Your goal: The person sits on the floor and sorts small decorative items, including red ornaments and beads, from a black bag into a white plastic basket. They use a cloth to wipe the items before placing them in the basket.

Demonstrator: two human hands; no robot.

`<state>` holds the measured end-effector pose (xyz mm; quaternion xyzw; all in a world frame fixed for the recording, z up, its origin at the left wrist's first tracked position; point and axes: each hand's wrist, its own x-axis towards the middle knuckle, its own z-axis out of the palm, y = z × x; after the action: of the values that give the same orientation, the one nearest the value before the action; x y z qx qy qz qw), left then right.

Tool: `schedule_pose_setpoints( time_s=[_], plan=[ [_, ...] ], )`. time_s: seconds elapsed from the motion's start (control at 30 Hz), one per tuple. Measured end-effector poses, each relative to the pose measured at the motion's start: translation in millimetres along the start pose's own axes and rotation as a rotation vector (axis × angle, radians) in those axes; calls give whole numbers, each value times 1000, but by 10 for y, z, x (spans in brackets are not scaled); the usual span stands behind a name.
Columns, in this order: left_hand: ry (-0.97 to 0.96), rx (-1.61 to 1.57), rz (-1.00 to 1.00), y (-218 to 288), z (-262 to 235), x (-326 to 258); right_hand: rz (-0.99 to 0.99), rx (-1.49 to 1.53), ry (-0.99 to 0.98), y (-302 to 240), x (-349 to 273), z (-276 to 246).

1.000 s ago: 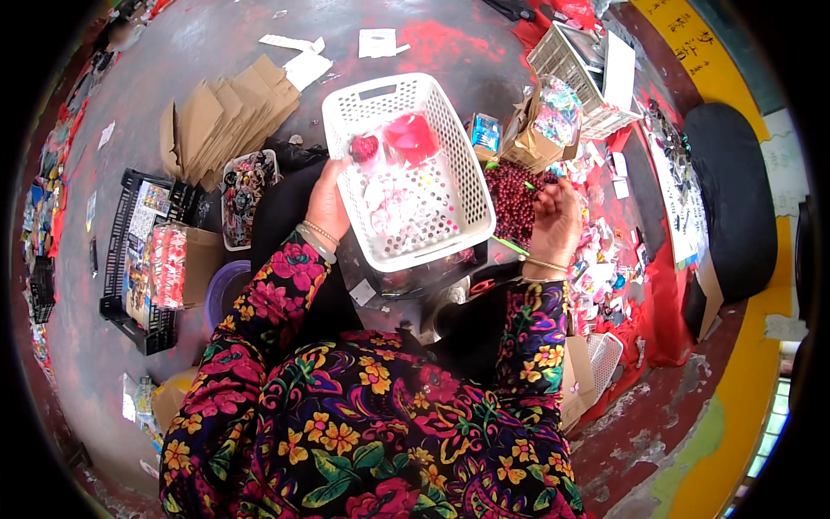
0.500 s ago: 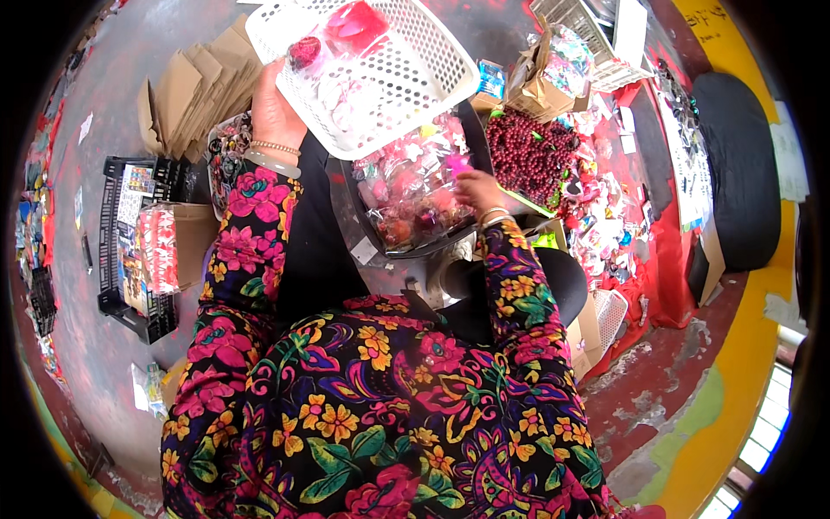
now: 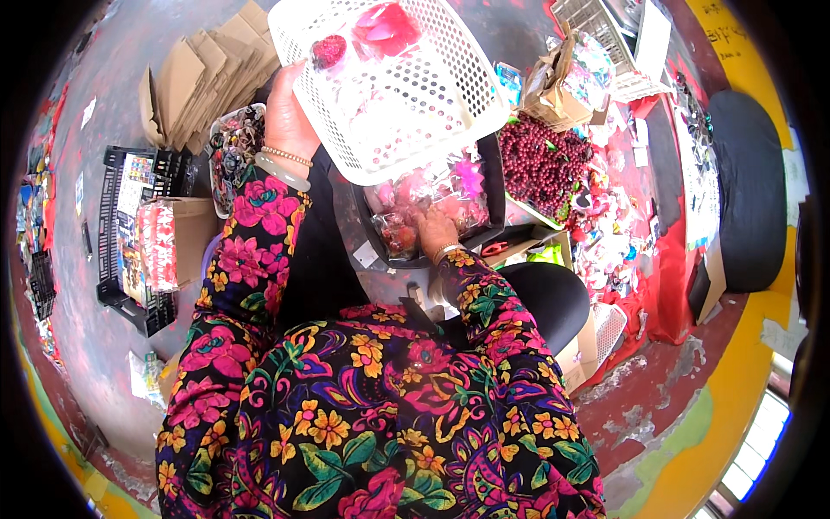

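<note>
My left hand (image 3: 290,112) grips the left rim of a white perforated plastic basket (image 3: 475,82), holding it tilted above a black tray (image 3: 494,186). Inside the basket lie a bagged red piece (image 3: 386,30) and a dark red fuzzy ornament (image 3: 328,52). Clear bags of pink and red trinkets (image 3: 406,190) fill the tray, partly hidden by the basket. My right hand (image 3: 438,232) is down among these bags with its fingers bent; what they pinch is hidden. A bright pink spiky flower (image 3: 469,177) rests on the bags just beyond it.
Right of the tray lies a heap of dark red beads or berries (image 3: 545,164), with a cardboard box of bagged goods (image 3: 558,95) behind. At left stand folded cardboard (image 3: 203,78), a black crate (image 3: 112,233) and a tray of dark trinkets (image 3: 238,143).
My right hand has let go of the pink flower and moved left and nearer into the bags. The basket, still in my left hand, appears slightly lower and further right in view.
</note>
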<state>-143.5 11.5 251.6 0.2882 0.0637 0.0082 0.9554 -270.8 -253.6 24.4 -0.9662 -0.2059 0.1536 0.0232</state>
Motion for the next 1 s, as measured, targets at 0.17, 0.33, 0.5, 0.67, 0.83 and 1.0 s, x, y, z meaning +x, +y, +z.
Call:
schedule_pose_setpoints(
  time_s=[0.17,0.33,0.5,0.67,0.83,1.0],
  plan=[
    [0,1,18,-13,-28,3,-4,-67,-177,-15,-17,-302],
    [-25,-15,-13,-68,-36,5,102,146,80,76,-53,-177],
    [-19,4,-27,-104,-54,26,243,73,-66,80,102,-316],
    [-43,1,-44,-162,26,7,152,255,-279,269,189,-191],
    [-45,-9,-25,-160,-40,26,442,1631,-414,639,183,-1120],
    [-64,-40,10,-189,-88,71,363,1909,-86,795,-76,-1541]
  ],
)
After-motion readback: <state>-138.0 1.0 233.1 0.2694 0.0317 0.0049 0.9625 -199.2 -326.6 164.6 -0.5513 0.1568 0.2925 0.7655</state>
